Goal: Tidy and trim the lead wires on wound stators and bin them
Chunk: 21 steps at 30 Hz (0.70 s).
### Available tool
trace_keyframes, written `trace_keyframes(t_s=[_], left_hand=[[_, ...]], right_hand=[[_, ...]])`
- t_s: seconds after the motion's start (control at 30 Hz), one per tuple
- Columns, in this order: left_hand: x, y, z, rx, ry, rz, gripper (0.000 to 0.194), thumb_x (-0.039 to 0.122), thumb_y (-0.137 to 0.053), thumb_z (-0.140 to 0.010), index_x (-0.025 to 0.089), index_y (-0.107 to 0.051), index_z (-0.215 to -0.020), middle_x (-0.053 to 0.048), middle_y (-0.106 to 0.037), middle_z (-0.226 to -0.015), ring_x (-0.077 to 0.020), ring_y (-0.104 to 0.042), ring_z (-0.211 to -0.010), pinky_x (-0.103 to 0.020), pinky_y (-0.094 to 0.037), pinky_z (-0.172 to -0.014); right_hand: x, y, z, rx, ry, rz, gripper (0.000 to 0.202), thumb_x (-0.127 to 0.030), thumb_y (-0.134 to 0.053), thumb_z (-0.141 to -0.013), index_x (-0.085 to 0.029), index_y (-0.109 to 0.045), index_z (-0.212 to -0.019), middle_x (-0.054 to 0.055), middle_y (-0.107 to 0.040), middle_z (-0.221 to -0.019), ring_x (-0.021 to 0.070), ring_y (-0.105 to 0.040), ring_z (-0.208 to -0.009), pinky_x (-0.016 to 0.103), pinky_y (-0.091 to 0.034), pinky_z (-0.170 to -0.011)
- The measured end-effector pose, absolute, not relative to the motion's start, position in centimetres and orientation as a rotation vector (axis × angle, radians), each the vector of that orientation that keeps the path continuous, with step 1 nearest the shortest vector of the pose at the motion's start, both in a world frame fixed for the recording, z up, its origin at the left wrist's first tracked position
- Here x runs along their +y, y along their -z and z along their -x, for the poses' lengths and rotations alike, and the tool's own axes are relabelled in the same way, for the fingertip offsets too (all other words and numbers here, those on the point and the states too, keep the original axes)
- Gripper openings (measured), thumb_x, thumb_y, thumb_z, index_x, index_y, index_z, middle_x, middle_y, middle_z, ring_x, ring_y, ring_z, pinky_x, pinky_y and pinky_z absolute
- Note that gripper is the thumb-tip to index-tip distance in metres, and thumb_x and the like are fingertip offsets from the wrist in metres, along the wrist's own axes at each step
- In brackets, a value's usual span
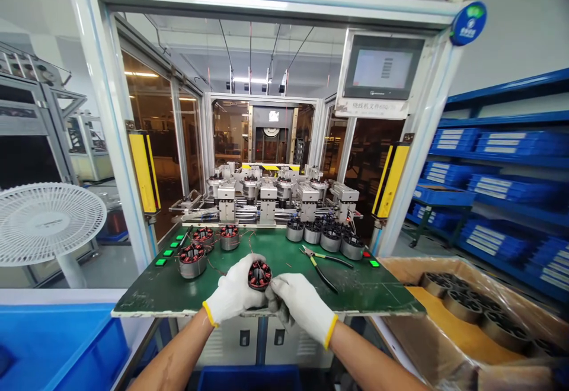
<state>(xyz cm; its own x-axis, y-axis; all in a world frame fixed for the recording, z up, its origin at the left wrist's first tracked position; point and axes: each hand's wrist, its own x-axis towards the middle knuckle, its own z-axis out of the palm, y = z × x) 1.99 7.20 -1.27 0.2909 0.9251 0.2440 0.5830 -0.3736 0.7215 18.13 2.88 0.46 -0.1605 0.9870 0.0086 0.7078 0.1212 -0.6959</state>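
White gloves with yellow cuffs cover both of my hands. My left hand [237,287] is wrapped round a motor stator [259,275] with red copper windings, tilted so its wound face shows, above the front edge of the green worktop [284,255]. At the stator's right side, the fingers of my right hand [302,299] are pinched together; what they hold, if anything, is too small to make out. Behind my left hand stand wound stators [192,260] with loose wire ends. Cutting pliers [320,263] with green-black handles lie beyond my right hand, near several unwound stators [331,239].
A winding machine [269,195] stands behind the worktop, framed by yellow light curtains [144,172]. Green buttons [167,253] sit at the left edge. At right is a carton [404,320] of stators [464,305]; at left, a blue bin [102,343] and a white fan [48,222].
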Motion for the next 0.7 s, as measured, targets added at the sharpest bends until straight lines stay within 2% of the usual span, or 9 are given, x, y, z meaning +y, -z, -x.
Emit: trace_keyframes(t_s=[0.1,0.13,0.2,0.27,0.33,0.47,0.53,0.63,0.7], left_hand=[[6.9,0.7,-2.1,1.366,-0.871,-2.038,0.060,0.023,-0.069,-0.053,0.025,-0.053,-0.112,0.000,-0.067,-0.097,-0.0198,-0.064,-0.087,-0.029,-0.049,-0.077],[6.9,0.7,-2.1,1.344,-0.873,-2.044,0.059,0.022,-0.069,-0.054,0.024,-0.054,-0.111,-0.001,-0.067,-0.099,-0.0200,-0.063,-0.088,-0.029,-0.049,-0.078],[7.2,0.8,-2.1,1.277,-0.904,-2.080,0.058,0.021,-0.068,-0.054,0.023,-0.054,-0.111,-0.003,-0.067,-0.104,-0.0205,-0.062,-0.093,-0.030,-0.048,-0.083],[7.5,1.1,-2.0,1.233,-0.943,-2.109,0.055,0.021,-0.068,-0.056,0.022,-0.054,-0.110,-0.003,-0.066,-0.105,-0.0204,-0.062,-0.095,-0.030,-0.047,-0.085],[7.6,1.3,-1.9,1.213,-0.942,-2.107,0.053,0.021,-0.067,-0.057,0.023,-0.055,-0.109,-0.002,-0.067,-0.101,-0.0193,-0.062,-0.091,-0.029,-0.048,-0.082],[7.2,0.9,-1.7,1.321,-0.851,-2.056,0.060,0.022,-0.071,-0.053,0.027,-0.054,-0.111,0.002,-0.067,-0.095,-0.0189,-0.063,-0.083,-0.028,-0.047,-0.073],[7.0,0.6,-1.5,1.356,-0.835,-2.054,0.062,0.022,-0.071,-0.052,0.029,-0.054,-0.111,0.002,-0.067,-0.096,-0.0195,-0.063,-0.084,-0.028,-0.046,-0.074],[7.1,0.5,-1.2,1.296,-0.825,-2.071,0.063,0.022,-0.071,-0.053,0.028,-0.053,-0.113,0.001,-0.066,-0.100,-0.0194,-0.062,-0.087,-0.028,-0.046,-0.076],[7.4,0.7,-1.0,1.248,-0.806,-2.072,0.064,0.022,-0.071,-0.054,0.027,-0.052,-0.115,0.000,-0.066,-0.101,-0.0190,-0.061,-0.086,-0.027,-0.046,-0.075]], right_hand=[[1.6,-2.0,-19.0,-2.350,0.188,1.520,0.020,-0.020,-0.038,-0.090,-0.018,-0.058,-0.089,0.007,-0.061,-0.085,0.0169,-0.056,-0.074,0.027,-0.038,-0.062],[1.1,-2.4,-19.0,-2.459,0.420,1.443,0.019,-0.017,-0.040,-0.089,-0.019,-0.058,-0.090,0.008,-0.060,-0.087,0.0187,-0.056,-0.079,0.028,-0.037,-0.063],[0.5,-3.2,-18.4,-2.611,0.654,1.343,0.017,-0.014,-0.041,-0.088,-0.018,-0.057,-0.087,0.009,-0.059,-0.086,0.0211,-0.056,-0.081,0.029,-0.036,-0.061],[0.7,-3.6,-17.5,-2.657,0.650,1.336,0.011,-0.021,-0.047,-0.087,-0.017,-0.058,-0.084,0.010,-0.060,-0.085,0.0225,-0.056,-0.079,0.030,-0.036,-0.060],[1.9,-3.7,-17.0,-2.560,0.429,1.465,0.018,-0.032,-0.050,-0.087,-0.017,-0.058,-0.082,0.009,-0.062,-0.082,0.0216,-0.058,-0.075,0.029,-0.037,-0.059],[4.3,-2.4,-17.9,-2.102,-0.359,1.771,0.042,-0.037,-0.028,-0.096,-0.017,-0.056,-0.071,0.004,-0.060,-0.063,0.0136,-0.055,-0.053,0.024,-0.037,-0.052],[4.2,-1.3,-18.8,-1.942,-0.578,1.758,0.050,-0.040,-0.022,-0.097,-0.017,-0.053,-0.066,0.002,-0.056,-0.055,0.0123,-0.050,-0.044,0.024,-0.036,-0.048],[2.4,0.2,-20.0,-1.875,-0.330,1.587,0.048,-0.045,-0.028,-0.096,-0.017,-0.056,-0.068,0.002,-0.058,-0.058,0.0146,-0.054,-0.052,0.026,-0.039,-0.052],[1.2,0.8,-20.1,-1.991,0.041,1.381,0.035,-0.037,-0.036,-0.095,-0.017,-0.063,-0.089,0.007,-0.066,-0.081,0.0178,-0.060,-0.070,0.028,-0.042,-0.063]])
